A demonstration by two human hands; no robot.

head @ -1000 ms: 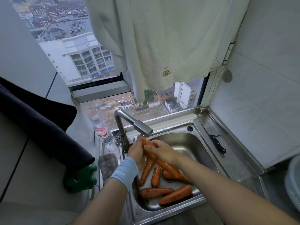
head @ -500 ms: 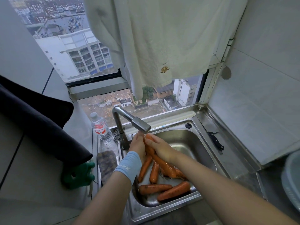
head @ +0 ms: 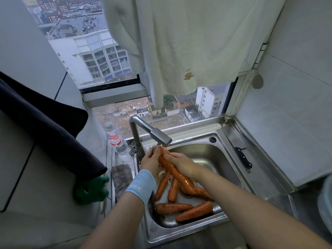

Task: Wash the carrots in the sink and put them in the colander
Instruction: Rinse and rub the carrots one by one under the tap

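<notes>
Currently the left hand (head: 150, 163) and right hand (head: 181, 164) each have their grip clamped on one carrot (head: 177, 174) beneath the tap (head: 159, 137); stiff, probably slippery, best held mid-length.

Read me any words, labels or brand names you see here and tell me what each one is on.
Blue wristband: white letters, maybe "XT", rest unclear.
Water bottle label: red and white, print too small to read.
Hanging towel: one gold embroidered character, too blurred to read.
</notes>
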